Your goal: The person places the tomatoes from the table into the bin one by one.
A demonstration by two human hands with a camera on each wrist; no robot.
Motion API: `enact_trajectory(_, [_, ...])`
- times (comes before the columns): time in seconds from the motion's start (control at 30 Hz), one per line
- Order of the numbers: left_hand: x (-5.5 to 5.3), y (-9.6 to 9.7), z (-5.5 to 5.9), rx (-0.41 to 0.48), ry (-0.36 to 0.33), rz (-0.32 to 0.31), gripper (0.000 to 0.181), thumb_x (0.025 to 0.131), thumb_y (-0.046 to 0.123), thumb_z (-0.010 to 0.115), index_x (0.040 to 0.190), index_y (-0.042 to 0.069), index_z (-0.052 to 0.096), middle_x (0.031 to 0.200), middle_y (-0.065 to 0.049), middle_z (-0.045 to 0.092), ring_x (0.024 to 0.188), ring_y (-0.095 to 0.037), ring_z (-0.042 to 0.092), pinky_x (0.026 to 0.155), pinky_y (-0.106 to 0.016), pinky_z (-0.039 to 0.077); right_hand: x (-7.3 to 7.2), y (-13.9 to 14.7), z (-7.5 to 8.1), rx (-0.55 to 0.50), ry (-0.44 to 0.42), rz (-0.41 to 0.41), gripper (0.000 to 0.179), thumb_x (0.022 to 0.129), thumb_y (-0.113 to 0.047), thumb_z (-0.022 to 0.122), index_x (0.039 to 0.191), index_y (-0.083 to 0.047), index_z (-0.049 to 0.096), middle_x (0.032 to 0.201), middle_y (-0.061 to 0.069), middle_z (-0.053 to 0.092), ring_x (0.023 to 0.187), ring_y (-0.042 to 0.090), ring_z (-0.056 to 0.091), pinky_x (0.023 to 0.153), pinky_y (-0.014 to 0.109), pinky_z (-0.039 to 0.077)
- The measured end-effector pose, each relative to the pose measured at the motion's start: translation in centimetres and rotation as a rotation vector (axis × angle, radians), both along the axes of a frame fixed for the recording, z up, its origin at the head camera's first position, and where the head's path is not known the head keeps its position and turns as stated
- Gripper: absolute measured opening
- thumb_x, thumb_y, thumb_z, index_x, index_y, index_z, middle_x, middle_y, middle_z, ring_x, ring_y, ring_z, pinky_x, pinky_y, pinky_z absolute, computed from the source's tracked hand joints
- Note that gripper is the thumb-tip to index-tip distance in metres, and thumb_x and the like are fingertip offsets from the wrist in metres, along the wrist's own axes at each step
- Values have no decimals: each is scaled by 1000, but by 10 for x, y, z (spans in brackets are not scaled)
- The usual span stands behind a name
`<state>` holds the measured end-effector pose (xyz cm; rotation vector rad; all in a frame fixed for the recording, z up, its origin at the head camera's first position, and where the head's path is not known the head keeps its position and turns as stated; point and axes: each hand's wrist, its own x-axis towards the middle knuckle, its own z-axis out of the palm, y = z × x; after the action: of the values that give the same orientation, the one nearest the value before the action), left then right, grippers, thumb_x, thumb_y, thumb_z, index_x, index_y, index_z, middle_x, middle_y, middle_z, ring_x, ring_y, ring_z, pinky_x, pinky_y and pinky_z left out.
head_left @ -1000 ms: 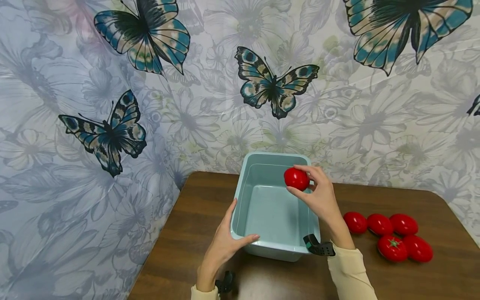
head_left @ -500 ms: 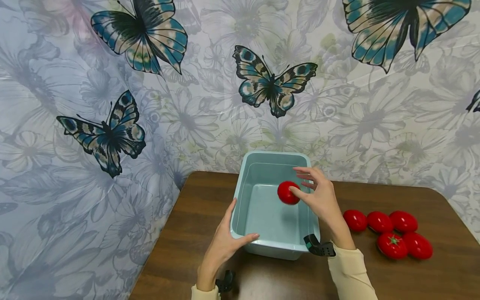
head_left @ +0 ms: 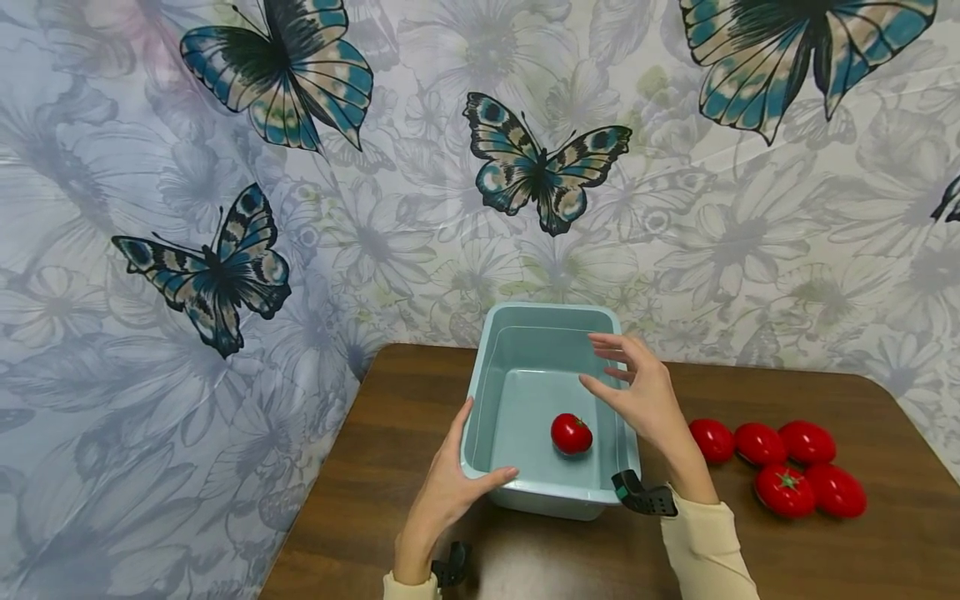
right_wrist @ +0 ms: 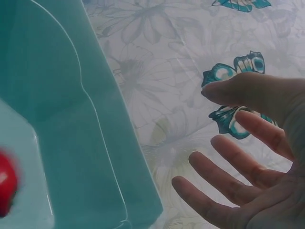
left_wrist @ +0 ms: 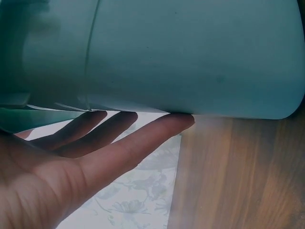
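A red tomato point(head_left: 572, 434) lies in the near half of the pale blue-green plastic basin point(head_left: 551, 487), on its floor. Only part of that tomato shows in the right wrist view. My right hand point(head_left: 641, 392) hovers over the basin's right side, thumb and fingers spread apart, holding nothing. At the basin's near left corner, my left hand point(head_left: 442, 492) rests with its thumb across the rim. Its straight fingers point(left_wrist: 138, 143) touch the outer wall point(left_wrist: 190, 62) in the left wrist view; the thumb is hidden there.
On the brown wooden table point(head_left: 360, 500), several red tomatoes point(head_left: 783, 492) sit in a group right of the basin. A wall covering with butterflies point(head_left: 547, 167) stands behind the table. Each wrist wears a black strap point(head_left: 643, 496).
My right hand has let go of the tomato, which dropped from between its fingers to the basin's floor. The left hand has stayed in place.
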<state>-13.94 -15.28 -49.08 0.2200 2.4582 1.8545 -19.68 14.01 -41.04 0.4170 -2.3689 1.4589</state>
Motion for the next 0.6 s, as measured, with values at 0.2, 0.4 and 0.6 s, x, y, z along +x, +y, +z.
enact_trajectory(0.2, [0,3,0,-34,5,16,112,79,33,94,167,31,24,166,-11,36,143,-34,44,112,-60,39,6,22,2,-10,-28,-30,58,89,-2,83,142,-3,60,137,19,63,119,27,66,95,36,57])
enact_trajectory(0.4, [0,5,2,-65,-2,40,112,78,35,94,166,34,25,168,-10,32,149,-34,38,114,-64,34,19,66,-9,-92,-26,-91,58,91,0,80,144,-1,58,134,-9,61,114,-2,62,90,12,52])
enact_trajectory(0.6, [0,5,1,-80,2,52,111,79,35,94,166,33,26,168,-9,32,149,-35,37,115,-66,33,38,120,-30,-114,-42,-178,60,90,6,78,145,-6,58,129,-21,59,113,-8,61,86,9,52])
